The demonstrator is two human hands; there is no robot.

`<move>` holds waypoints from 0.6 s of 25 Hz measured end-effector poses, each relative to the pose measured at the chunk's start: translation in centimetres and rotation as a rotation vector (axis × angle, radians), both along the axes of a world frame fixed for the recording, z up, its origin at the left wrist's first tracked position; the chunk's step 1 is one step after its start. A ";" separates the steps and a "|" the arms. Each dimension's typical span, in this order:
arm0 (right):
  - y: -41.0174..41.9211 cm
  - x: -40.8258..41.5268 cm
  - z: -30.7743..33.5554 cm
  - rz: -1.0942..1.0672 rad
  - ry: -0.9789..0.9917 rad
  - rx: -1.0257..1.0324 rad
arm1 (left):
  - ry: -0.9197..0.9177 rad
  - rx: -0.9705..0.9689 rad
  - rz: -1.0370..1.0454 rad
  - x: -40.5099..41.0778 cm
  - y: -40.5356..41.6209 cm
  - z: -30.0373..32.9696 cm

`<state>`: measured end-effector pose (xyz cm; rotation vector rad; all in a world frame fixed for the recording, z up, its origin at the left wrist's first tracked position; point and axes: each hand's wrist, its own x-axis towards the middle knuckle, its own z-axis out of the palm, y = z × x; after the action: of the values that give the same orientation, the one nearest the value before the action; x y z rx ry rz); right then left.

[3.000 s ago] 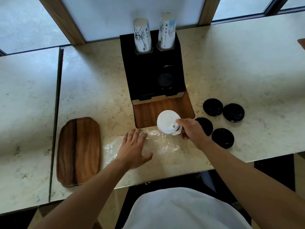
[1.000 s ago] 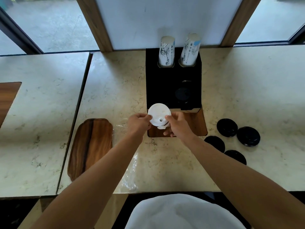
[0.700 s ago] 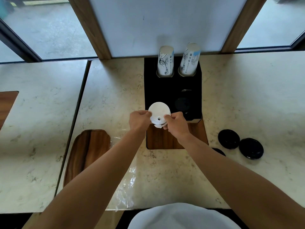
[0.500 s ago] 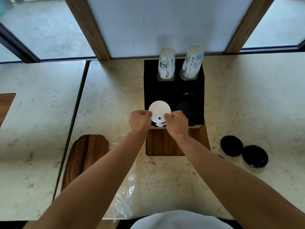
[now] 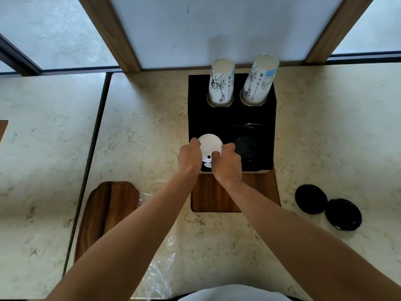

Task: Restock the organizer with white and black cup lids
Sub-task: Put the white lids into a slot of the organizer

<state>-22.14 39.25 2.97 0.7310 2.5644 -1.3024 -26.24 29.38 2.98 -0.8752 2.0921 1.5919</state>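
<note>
A black organizer (image 5: 230, 122) with a wooden base stands on the marble counter, two stacks of printed paper cups (image 5: 221, 81) in its back holes. My left hand (image 5: 189, 158) and my right hand (image 5: 226, 164) together grip a stack of white lids (image 5: 210, 144) over the organizer's front left slot. A black lid (image 5: 245, 147) sits in the front right slot. Two loose black lids (image 5: 311, 198) (image 5: 342, 213) lie on the counter at the right; others are hidden under my right arm.
A wooden tray (image 5: 104, 216) lies on the counter at the left. Crumpled clear plastic wrap (image 5: 160, 263) lies under my left arm near the front edge. A seam (image 5: 86, 170) divides this counter from another at the left. Window and wooden frame stand behind the organizer.
My right hand lifted the white lids from the plastic wrap, my left hand joined it, and both carried the lids forward to the organizer's front left slot.
</note>
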 end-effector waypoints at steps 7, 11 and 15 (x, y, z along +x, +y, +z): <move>0.4 -1.1 -0.7 0.087 -0.145 -0.048 | -0.074 0.170 -0.038 -0.3 0.8 -0.8; 0.3 -1.4 -0.7 0.123 -0.183 -0.045 | -0.135 0.286 -0.029 -1.0 1.0 -1.0; 0.4 -1.8 -0.8 0.151 -0.203 -0.056 | -0.157 0.315 0.021 -1.5 1.3 -0.8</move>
<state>-23.94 39.66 2.18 0.6121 2.3628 -1.1835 -27.78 30.70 2.15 -0.8801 1.6729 1.7402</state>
